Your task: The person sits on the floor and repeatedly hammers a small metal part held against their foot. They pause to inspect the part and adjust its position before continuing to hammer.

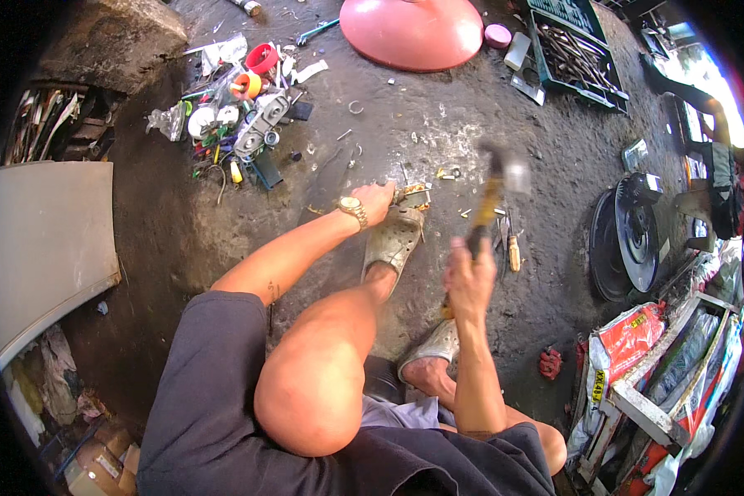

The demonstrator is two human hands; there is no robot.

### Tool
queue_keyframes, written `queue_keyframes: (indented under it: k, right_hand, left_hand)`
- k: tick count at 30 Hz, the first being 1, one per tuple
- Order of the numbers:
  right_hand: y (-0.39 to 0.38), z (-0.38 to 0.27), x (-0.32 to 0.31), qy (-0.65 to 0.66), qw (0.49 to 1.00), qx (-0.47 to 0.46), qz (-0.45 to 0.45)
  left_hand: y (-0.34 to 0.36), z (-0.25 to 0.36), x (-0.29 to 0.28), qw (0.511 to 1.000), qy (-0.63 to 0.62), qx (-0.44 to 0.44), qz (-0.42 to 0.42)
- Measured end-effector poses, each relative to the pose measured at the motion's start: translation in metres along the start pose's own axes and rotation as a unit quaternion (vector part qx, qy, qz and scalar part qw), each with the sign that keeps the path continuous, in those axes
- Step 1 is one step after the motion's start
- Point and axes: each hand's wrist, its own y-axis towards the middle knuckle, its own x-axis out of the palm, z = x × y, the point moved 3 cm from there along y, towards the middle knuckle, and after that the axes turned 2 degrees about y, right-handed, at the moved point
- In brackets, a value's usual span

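My left hand (378, 201), with a gold watch on its wrist, grips a small metal part (412, 196) pressed down on the concrete floor just ahead of my left sandal (393, 240). My right hand (469, 277) is closed around the handle of a hammer (489, 198), raised and motion-blurred, its head up to the right of the metal part. A screwdriver with a wooden handle (513, 250) lies on the floor right of the hammer handle.
A heap of tools, tape rolls and metal parts (244, 116) lies at far left. A pink dome-shaped lid (411, 31) and a green crate of metal bits (574, 54) sit at the back. A black round fan part (627, 236) and bagged goods (636, 347) stand at right.
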Motion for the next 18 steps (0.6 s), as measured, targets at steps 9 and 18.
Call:
queue_keyframes:
  k: [9, 18]
  right_hand:
    - [0.024, 0.119, 0.01, -0.078, 0.983, 0.163, -0.018]
    - [0.023, 0.165, -0.114, -0.206, 0.963, 0.104, 0.137]
  left_hand:
    - [0.011, 0.003, 0.005, 1.0, 0.024, 0.003, 0.015]
    - [-0.006, 0.046, -0.047, 0.999, 0.023, 0.013, 0.022]
